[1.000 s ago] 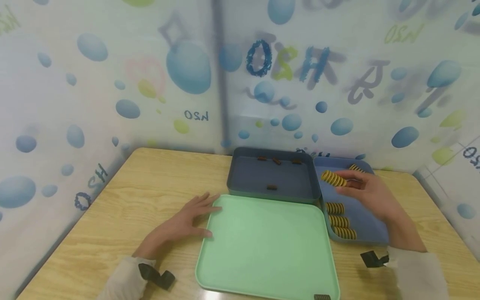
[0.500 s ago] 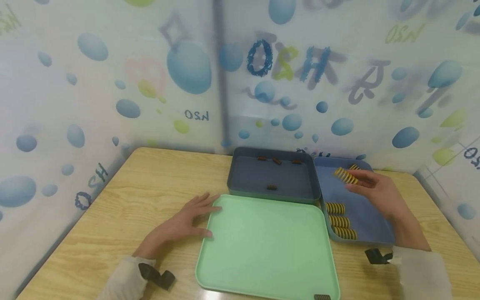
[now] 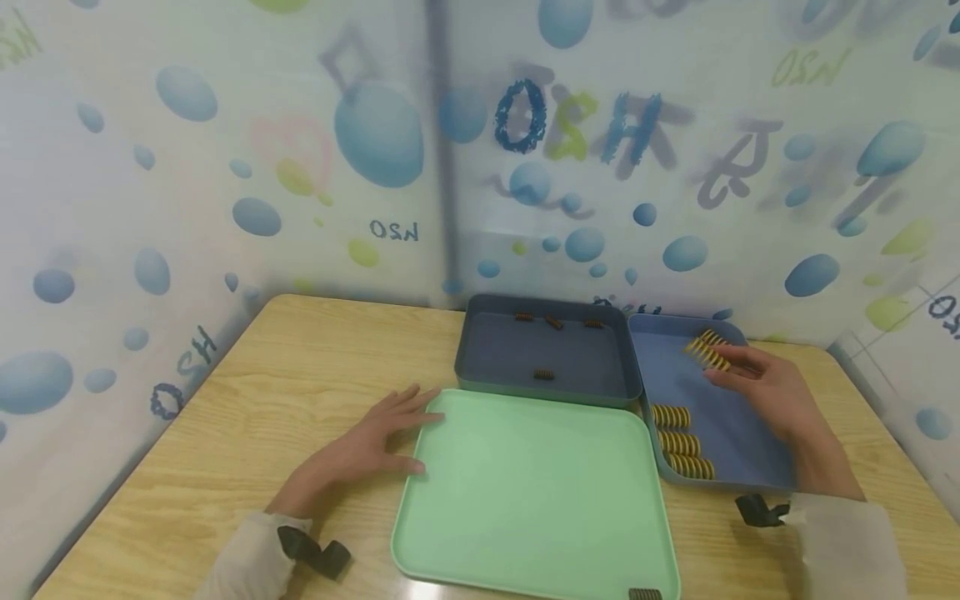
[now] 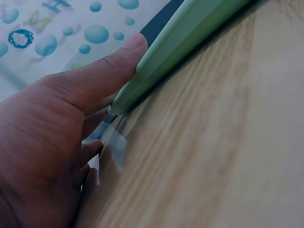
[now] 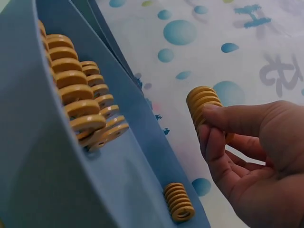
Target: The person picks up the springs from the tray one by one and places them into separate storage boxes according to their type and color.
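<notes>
Between thumb and fingers my right hand (image 3: 772, 392) pinches a yellow coil spring (image 5: 204, 102), held above the blue tray (image 3: 738, 454). Another yellow spring (image 5: 179, 202) lies at that tray's far end, just behind the held one in the head view. Three more yellow springs (image 3: 678, 442) lie in a row along the tray's near left side. My left hand (image 3: 367, 442) rests at the left edge of the green tray (image 3: 532, 492), fingers spread, with the thumb (image 4: 135, 42) against the rim in the left wrist view.
Behind the green tray stands a dark grey-blue tray (image 3: 517, 354) with several small brown springs (image 3: 553, 322). One small dark spring (image 3: 645, 594) lies at the green tray's near right corner. A patterned wall covering (image 3: 337, 208) rises behind the wooden table (image 3: 300, 358).
My right hand has moved to the right over the blue tray with the yellow spring, closer to the spring at the far end. My left hand has stayed put.
</notes>
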A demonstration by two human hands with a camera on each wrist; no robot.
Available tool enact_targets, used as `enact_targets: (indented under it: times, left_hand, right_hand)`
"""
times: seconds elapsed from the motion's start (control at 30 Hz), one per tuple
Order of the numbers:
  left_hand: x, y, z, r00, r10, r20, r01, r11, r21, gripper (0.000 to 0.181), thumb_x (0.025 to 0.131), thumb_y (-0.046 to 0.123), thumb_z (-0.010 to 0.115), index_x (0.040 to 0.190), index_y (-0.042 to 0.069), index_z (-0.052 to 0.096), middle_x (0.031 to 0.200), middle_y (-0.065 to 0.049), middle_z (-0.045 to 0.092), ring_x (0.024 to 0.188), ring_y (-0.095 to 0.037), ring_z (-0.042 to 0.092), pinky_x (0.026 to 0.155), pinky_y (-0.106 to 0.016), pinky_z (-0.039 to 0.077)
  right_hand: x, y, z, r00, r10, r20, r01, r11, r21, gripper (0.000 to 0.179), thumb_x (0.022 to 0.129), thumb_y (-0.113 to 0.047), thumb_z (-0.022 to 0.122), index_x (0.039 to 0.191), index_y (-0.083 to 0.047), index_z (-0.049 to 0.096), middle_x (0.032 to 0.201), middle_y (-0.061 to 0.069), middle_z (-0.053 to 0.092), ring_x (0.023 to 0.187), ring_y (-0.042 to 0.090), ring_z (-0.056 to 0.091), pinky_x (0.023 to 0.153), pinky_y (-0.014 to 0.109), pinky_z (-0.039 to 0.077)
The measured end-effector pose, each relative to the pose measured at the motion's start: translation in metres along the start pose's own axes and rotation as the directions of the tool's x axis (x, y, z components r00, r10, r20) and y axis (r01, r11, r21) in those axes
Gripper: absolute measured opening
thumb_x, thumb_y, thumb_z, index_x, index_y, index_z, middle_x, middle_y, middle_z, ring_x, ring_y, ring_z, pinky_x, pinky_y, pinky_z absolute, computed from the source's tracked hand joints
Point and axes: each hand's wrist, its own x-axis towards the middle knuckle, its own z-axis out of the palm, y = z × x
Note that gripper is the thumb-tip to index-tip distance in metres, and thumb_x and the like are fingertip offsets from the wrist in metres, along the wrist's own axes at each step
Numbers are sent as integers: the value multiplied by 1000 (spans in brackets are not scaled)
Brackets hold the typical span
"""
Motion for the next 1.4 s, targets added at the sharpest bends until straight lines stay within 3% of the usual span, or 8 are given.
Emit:
enact_targets:
  times: [0.03, 0.13, 0.27, 0.4, 0.7, 1.03, 1.23, 1.4]
  left_hand:
    - [0, 0, 0, 1000, -1, 1, 1, 1000, 1, 70, 81, 47, 72, 140, 16, 51, 157, -5, 23, 143, -39, 6, 110, -61, 1]
    - [0, 0, 0, 1000, 4, -2, -4, 1000, 9, 70, 81, 47, 72, 139, 16, 51, 157, -5, 23, 143, -40, 7, 110, -61, 1]
    - [0, 0, 0, 1000, 16, -11, -16, 1000, 12, 69, 81, 44, 73, 139, 15, 52, 156, -7, 24, 142, -42, 8, 110, -62, 2]
    - [0, 0, 0, 1000, 18, -11, -17, 1000, 10, 68, 81, 43, 74, 139, 15, 52, 156, -7, 24, 142, -41, 8, 110, -62, 1]
    - [1, 2, -1, 1000, 10, -6, -10, 1000, 2, 68, 81, 44, 73, 139, 15, 51, 157, -6, 24, 143, -40, 7, 110, -61, 1]
    - [0, 1, -1, 1000, 1, 5, -1, 1000, -5, 69, 82, 47, 71, 140, 16, 51, 157, -6, 22, 143, -38, 6, 111, -60, 0]
    - [1, 0, 0, 1000, 19, -3, -19, 1000, 8, 69, 82, 46, 71, 139, 15, 51, 157, -6, 23, 143, -40, 7, 110, -61, 2]
    - [1, -1, 0, 999, 30, -14, -30, 999, 16, 68, 81, 45, 72, 139, 15, 52, 156, -8, 25, 142, -42, 9, 110, -62, 3]
  right_hand:
    - [0, 1, 0, 1000, 10, -1, -10, 1000, -14, 65, 87, -41, 69, 133, 1, 53, 126, 10, 57, 89, -18, 48, 72, 7, 42]
    - [1, 4, 1, 999, 48, 5, -47, 998, -48, 67, 87, -44, 68, 135, 0, 51, 132, 18, 53, 104, 3, 57, 82, 20, 45]
    - [2, 10, 2, 997, 72, 25, -71, 996, -46, 67, 90, -42, 66, 137, 2, 48, 136, 24, 49, 122, 40, 47, 93, 50, 42]
    - [3, 14, 3, 996, 74, 43, -73, 997, -15, 68, 91, -40, 65, 138, 4, 45, 138, 28, 45, 125, 46, 42, 96, 61, 35]
    - [6, 25, 9, 994, 95, 54, -94, 995, -20, 68, 90, -40, 65, 136, 6, 46, 137, 31, 43, 124, 46, 38, 97, 64, 31]
    - [9, 35, 21, 991, 48, 126, -43, 998, -43, 61, 88, -39, 68, 131, 3, 54, 129, 24, 54, 115, 33, 47, 89, 43, 40]
    - [10, 37, 23, 986, 63, 152, -55, 997, -56, 64, 87, -41, 69, 132, 3, 53, 130, 24, 54, 117, 35, 48, 88, 41, 41]
    - [11, 36, 24, 983, 72, 171, -65, 997, -47, 66, 88, -40, 69, 132, 5, 51, 130, 26, 53, 118, 38, 48, 91, 48, 41]
